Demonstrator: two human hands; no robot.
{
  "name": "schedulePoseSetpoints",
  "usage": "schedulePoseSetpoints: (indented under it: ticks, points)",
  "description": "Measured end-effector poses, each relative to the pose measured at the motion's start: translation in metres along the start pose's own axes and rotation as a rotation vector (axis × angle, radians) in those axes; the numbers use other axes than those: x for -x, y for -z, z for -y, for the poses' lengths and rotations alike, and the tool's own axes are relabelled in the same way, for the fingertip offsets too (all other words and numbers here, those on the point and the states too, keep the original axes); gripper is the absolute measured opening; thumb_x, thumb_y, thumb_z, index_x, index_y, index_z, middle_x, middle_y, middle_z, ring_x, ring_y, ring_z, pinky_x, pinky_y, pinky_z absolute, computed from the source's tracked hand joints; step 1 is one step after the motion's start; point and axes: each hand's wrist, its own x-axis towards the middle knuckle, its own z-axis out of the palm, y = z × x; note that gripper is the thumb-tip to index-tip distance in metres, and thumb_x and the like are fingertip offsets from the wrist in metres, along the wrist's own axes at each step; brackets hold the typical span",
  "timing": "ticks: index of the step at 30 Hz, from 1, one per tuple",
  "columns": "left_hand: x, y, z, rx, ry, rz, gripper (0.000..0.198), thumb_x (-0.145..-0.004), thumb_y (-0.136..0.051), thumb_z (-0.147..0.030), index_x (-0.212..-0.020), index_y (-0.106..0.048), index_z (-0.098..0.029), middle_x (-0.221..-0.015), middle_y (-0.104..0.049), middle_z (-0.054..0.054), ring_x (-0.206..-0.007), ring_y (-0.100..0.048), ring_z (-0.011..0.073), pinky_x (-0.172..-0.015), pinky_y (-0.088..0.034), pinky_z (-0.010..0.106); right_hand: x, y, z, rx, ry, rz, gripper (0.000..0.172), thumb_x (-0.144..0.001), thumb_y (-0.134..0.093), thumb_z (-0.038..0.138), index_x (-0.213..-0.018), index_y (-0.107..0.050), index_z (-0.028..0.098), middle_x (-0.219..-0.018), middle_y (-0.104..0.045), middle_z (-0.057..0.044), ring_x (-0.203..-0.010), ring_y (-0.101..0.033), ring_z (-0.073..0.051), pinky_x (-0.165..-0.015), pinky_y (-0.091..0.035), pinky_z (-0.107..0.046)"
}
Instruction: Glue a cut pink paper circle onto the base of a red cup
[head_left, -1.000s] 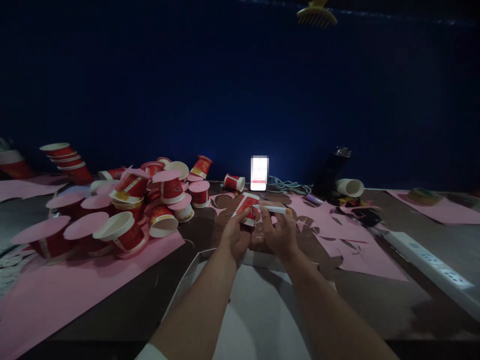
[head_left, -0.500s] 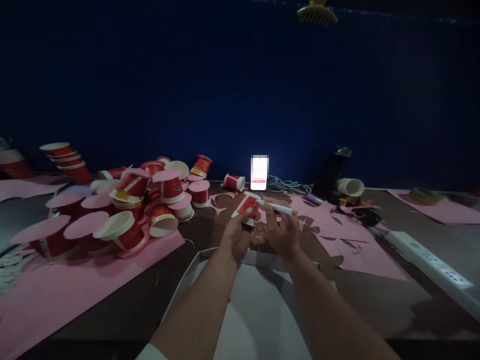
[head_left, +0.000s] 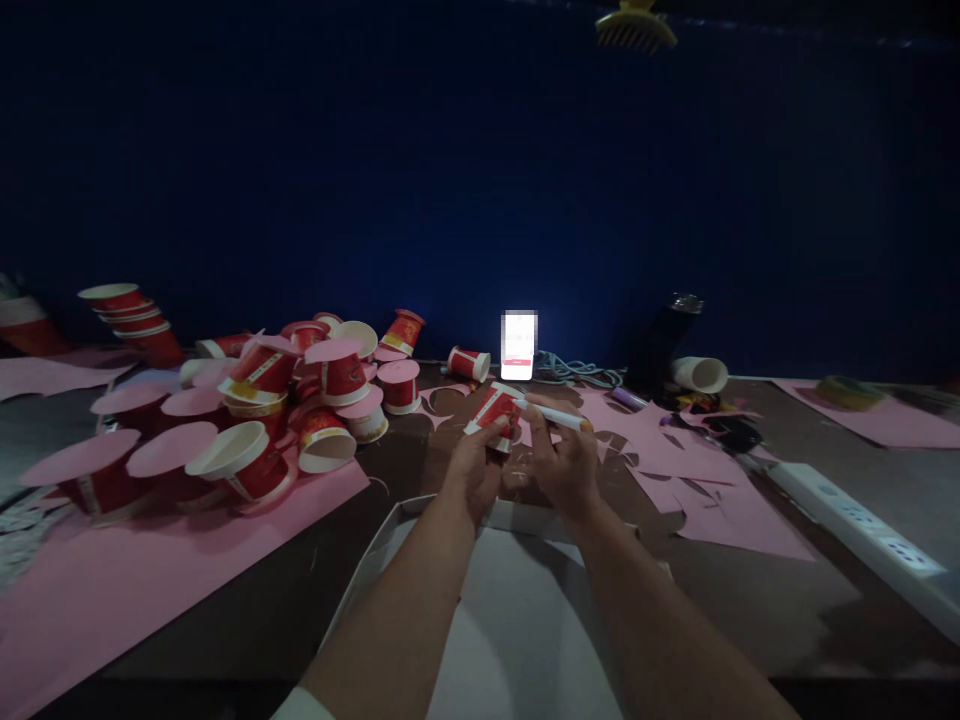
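- Moved since a second ago: white pen (head_left: 559,415), drawn from the front of the red paper cup (head_left: 495,408) to near its upper right edge.
- Scarcely shifted in that time: cup, raised above the bench (head_left: 300,590) in front of the phone (head_left: 517,345).
- Closed around the cup: left hand (head_left: 474,470), thumb laid across its side.
- Closed on the pen, fingers bent: right hand (head_left: 566,465); cannot tell whether the tip touches the cup.
- Too small and blurred to read: print on the cup's pale strip and on the pile of red cups (head_left: 259,372) to the left.
- Lit but pixelated, so illegible: phone screen, with a red bar low down.
- Unchanged: pile, partly topped with pink discs (head_left: 172,448); pink scraps (head_left: 720,510) and power strip (head_left: 862,530) on the right; white box (head_left: 510,620) beneath the forearms.
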Motion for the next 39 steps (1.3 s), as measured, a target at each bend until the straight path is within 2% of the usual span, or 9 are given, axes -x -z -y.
schedulePoseSetpoints:
  ticks: [8,13,23,34,39]
  points:
    - [-0.0018,0.0010,0.0003,-0.006,0.001,-0.016,0.013,-0.068,-0.065,-0.005,-0.078,-0.068,-0.013,-0.076,-0.069,0.004,-0.068,-0.063,0.0099,-0.070,-0.050,0.020,0.0006,0.0007,0.0010,0.022,-0.019,0.007,0.013,-0.087,-0.053,0.023,-0.094,-0.064,0.021,-0.094,-0.071,-0.006,-0.091,-0.064,-0.020,-0.083,-0.049,-0.040]
    - [-0.0014,0.0015,0.0002,-0.022,0.003,0.022,0.015,-0.068,-0.065,-0.008,-0.081,-0.068,-0.013,-0.076,-0.069,0.004,-0.069,-0.063,0.0110,-0.071,-0.051,0.022,0.0012,-0.0003,0.0005,0.036,-0.030,0.000,0.013,-0.087,-0.053,0.025,-0.091,-0.065,0.020,-0.091,-0.071,-0.007,-0.090,-0.064,-0.020,-0.082,-0.048,-0.039]
    - [-0.0010,0.0014,-0.0001,0.006,0.020,-0.001,0.013,-0.069,-0.064,-0.007,-0.081,-0.068,-0.013,-0.076,-0.068,0.004,-0.070,-0.064,0.0110,-0.071,-0.051,0.021,0.0023,0.0005,0.0004,0.060,-0.048,0.034,0.014,-0.087,-0.053,0.024,-0.093,-0.065,0.020,-0.091,-0.071,-0.006,-0.090,-0.064,-0.020,-0.083,-0.047,-0.037]
    - [0.0007,-0.0023,-0.0014,0.022,0.024,-0.025,0.010,-0.069,-0.064,-0.006,-0.077,-0.066,-0.012,-0.068,-0.066,0.002,-0.062,-0.062,0.0092,-0.062,-0.049,0.018,0.0049,-0.0008,-0.0009,0.088,-0.094,0.062,0.017,-0.087,-0.052,0.027,-0.093,-0.066,0.019,-0.092,-0.070,-0.006,-0.091,-0.064,-0.019,-0.085,-0.044,-0.035]
    - [0.0003,-0.0009,-0.0006,0.016,0.022,-0.008,0.011,-0.068,-0.064,-0.006,-0.077,-0.066,-0.012,-0.071,-0.067,0.003,-0.065,-0.062,0.0101,-0.065,-0.050,0.020,0.0045,-0.0007,0.0005,0.083,-0.115,0.059,0.016,-0.087,-0.052,0.028,-0.091,-0.065,0.021,-0.090,-0.071,-0.005,-0.091,-0.064,-0.020,-0.085,-0.045,-0.037]
